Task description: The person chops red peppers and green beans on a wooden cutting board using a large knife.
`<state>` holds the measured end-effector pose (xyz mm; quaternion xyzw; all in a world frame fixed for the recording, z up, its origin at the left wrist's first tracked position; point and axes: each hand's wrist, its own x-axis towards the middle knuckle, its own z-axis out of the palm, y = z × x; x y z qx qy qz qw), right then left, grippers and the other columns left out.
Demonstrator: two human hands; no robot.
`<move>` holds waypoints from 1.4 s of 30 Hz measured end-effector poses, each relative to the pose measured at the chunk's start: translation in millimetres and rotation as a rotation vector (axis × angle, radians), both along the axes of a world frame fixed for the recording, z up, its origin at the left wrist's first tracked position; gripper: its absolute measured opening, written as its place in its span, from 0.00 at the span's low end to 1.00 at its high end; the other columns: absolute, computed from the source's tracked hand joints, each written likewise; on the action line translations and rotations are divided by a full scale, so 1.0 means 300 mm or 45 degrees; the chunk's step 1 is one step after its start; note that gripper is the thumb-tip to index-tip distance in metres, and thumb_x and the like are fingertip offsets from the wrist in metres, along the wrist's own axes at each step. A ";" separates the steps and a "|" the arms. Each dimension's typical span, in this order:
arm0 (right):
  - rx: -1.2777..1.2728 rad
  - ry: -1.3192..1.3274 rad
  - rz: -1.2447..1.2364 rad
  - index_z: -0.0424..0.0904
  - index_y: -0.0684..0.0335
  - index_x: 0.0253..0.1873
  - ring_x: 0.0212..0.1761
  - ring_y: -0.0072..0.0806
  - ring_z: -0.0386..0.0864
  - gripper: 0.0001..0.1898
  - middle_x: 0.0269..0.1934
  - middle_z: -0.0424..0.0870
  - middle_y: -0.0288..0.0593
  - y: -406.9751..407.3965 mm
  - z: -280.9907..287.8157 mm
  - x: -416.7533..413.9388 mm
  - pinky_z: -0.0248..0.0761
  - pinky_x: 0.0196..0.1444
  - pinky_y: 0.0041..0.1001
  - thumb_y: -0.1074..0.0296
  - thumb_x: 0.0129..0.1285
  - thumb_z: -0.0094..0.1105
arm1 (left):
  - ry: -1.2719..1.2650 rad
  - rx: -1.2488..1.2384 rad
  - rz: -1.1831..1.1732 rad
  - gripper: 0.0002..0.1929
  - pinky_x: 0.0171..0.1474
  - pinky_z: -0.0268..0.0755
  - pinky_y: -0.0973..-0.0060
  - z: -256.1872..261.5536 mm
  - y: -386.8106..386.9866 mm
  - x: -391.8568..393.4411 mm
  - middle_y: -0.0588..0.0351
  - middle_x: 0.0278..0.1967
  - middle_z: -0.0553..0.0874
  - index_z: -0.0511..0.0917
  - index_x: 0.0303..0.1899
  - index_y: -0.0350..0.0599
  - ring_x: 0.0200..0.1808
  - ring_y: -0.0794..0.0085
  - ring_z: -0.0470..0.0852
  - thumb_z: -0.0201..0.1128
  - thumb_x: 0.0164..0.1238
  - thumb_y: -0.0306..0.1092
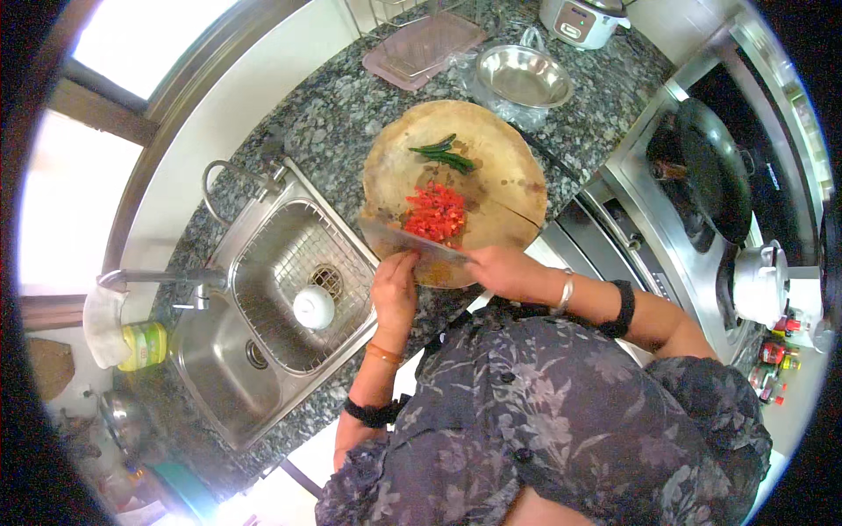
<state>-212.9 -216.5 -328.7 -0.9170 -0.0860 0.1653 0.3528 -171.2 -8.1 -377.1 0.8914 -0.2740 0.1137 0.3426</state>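
My right hand [501, 271] grips the handle end of a wide-bladed kitchen knife [421, 242], which lies across the near part of a round wooden chopping board [506, 164]. At the near side of the blade my left hand [396, 283] has its fingertips close together by the metal; whether they pinch anything is hidden. Just beyond the blade sits a heap of chopped red pepper [435, 212]. Farther back on the board lie a few green chili peppers [447, 155].
Left of the board is a double steel sink [223, 388] with a white bowl [314, 307] in its rack. A steel bowl [524, 75], pinkish tray [421, 49] and rice cooker [583, 23] stand behind. To the right are a stove with a wok [716, 171] and a pot [760, 284].
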 end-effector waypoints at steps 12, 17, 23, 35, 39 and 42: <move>0.276 -0.003 0.197 0.74 0.68 0.42 0.27 0.48 0.75 0.15 0.24 0.75 0.59 -0.050 -0.012 0.044 0.67 0.33 0.39 0.62 0.63 0.45 | 0.153 -0.747 0.568 0.08 0.36 0.72 0.82 0.074 0.093 0.050 0.55 0.36 0.79 0.79 0.41 0.36 0.32 0.78 0.78 0.57 0.62 0.21; 0.348 0.094 0.095 0.74 0.69 0.41 0.25 0.31 0.73 0.15 0.23 0.75 0.46 -0.147 -0.008 0.122 0.67 0.31 0.34 0.60 0.65 0.45 | 0.149 -0.656 0.548 0.08 0.38 0.72 0.80 0.083 0.100 0.043 0.54 0.37 0.80 0.79 0.42 0.36 0.35 0.77 0.78 0.56 0.62 0.22; 0.077 -0.114 0.040 0.75 0.63 0.48 0.25 0.41 0.76 0.13 0.23 0.77 0.49 -0.146 0.137 0.118 0.68 0.30 0.36 0.66 0.61 0.49 | -0.187 -0.471 0.667 0.10 0.48 0.69 0.72 0.230 0.056 0.060 0.48 0.42 0.82 0.78 0.44 0.37 0.42 0.64 0.79 0.55 0.63 0.24; -0.520 -0.906 0.121 0.72 0.59 0.35 0.25 0.38 0.76 0.08 0.25 0.75 0.39 -0.163 0.032 0.048 0.70 0.26 0.34 0.68 0.48 0.55 | 0.430 -0.003 -0.873 0.37 0.69 0.43 0.63 0.232 -0.224 0.053 0.36 0.65 0.56 0.47 0.66 0.31 0.69 0.51 0.52 0.44 0.67 0.54; -0.544 -0.971 0.161 0.70 0.58 0.31 0.25 0.34 0.77 0.05 0.23 0.75 0.38 -0.170 0.038 0.041 0.71 0.25 0.32 0.66 0.50 0.53 | 0.356 0.049 -0.921 0.38 0.70 0.42 0.63 0.174 -0.254 0.111 0.37 0.66 0.56 0.47 0.66 0.31 0.69 0.52 0.52 0.43 0.67 0.55; -0.567 -0.979 0.144 0.71 0.58 0.30 0.24 0.33 0.78 0.04 0.22 0.76 0.39 -0.177 0.040 0.033 0.73 0.26 0.31 0.66 0.51 0.52 | 0.272 0.177 -0.915 0.37 0.70 0.43 0.64 0.159 -0.258 0.139 0.39 0.66 0.55 0.48 0.66 0.33 0.69 0.53 0.52 0.43 0.67 0.54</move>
